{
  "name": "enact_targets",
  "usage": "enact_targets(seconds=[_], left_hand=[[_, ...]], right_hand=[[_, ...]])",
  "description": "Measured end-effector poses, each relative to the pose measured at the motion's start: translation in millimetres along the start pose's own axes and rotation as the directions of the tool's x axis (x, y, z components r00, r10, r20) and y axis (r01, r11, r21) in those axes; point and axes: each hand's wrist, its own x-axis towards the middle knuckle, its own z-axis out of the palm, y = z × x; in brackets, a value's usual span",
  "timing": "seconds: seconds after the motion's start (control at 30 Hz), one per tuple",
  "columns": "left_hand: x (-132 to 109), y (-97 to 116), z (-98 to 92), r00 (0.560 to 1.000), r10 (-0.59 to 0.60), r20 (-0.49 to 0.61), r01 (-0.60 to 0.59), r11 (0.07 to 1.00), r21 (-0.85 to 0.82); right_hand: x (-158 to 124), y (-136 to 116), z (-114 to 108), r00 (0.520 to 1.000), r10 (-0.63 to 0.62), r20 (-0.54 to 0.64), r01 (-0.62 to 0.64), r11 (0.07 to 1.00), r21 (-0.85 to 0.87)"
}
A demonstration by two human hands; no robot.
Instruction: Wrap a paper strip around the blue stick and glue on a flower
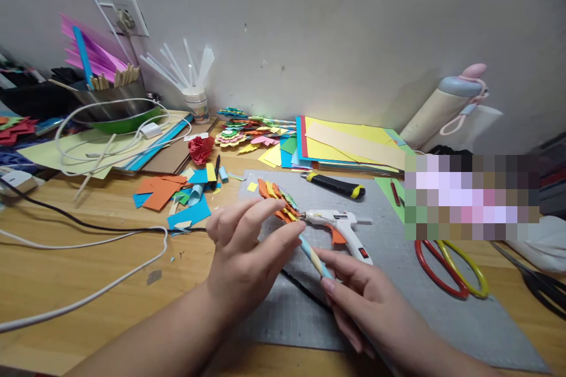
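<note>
My right hand pinches the rolled paper stem, striped in pale blue and cream, near its lower end. At the stem's upper end is a paper flower in orange, yellow and green layers, partly hidden behind my left hand. That hand's fingers are curved and apart, with the thumb and forefinger close to the flower's base; whether they touch it I cannot tell. Just beyond the stem, a white hot glue gun with an orange trigger lies on the grey cutting mat.
A black-and-yellow utility knife lies behind the glue gun. Red-and-yellow-handled scissors rest at right. Paper scraps, a red paper flower, more layered paper flowers and a coloured paper stack are farther back. White cable crosses the left side.
</note>
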Motion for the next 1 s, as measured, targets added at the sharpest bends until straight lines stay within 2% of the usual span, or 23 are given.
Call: enact_targets(seconds=[0.17, 0.3, 0.43, 0.63, 0.7, 0.73, 0.83, 0.9, 1.0], left_hand=[[-2.6, -1.3, 3.7, 0.999, 0.015, 0.045, -0.014, 1.000, -0.020], [-1.7, 0.1, 1.2, 1.000, -0.007, 0.022, 0.008, 0.999, -0.054], [0.3, -1.7, -3.0, 0.994, -0.103, 0.033, 0.106, 0.988, -0.111], [0.3, -10.6, -4.2, 0.964, -0.265, 0.023, 0.262, 0.932, -0.250], [0.9, -12.1, -3.6, 0.939, -0.339, 0.052, 0.331, 0.856, -0.396], [1.5, -12.4, -3.2, 0.921, -0.380, 0.082, 0.370, 0.789, -0.490], [3.3, -11.8, -1.9, 0.853, -0.480, 0.205, 0.466, 0.522, -0.714], [4.5, -11.0, -1.4, 0.812, -0.527, 0.250, 0.495, 0.396, -0.773], [6.5, -10.5, -1.8, 0.737, -0.612, 0.286, 0.550, 0.297, -0.781]], right_hand=[[-0.1, 2.9, -1.2, 0.999, 0.001, 0.046, -0.002, 1.000, 0.024], [0.9, 0.2, -5.9, 0.992, 0.003, 0.126, -0.034, 0.970, 0.241], [3.5, -3.2, -9.7, 0.975, -0.060, 0.216, -0.043, 0.895, 0.443], [4.9, -4.1, -12.2, 0.964, -0.118, 0.240, -0.042, 0.821, 0.570], [4.9, -4.0, -12.5, 0.964, -0.120, 0.237, -0.042, 0.811, 0.583], [4.7, -4.1, -12.5, 0.965, -0.119, 0.232, -0.040, 0.811, 0.584], [4.3, -4.4, -11.9, 0.968, -0.115, 0.221, -0.033, 0.821, 0.570], [4.3, -4.0, -11.6, 0.970, -0.114, 0.213, -0.023, 0.834, 0.552], [4.4, -1.7, -11.8, 0.974, -0.114, 0.194, -0.006, 0.849, 0.528]])
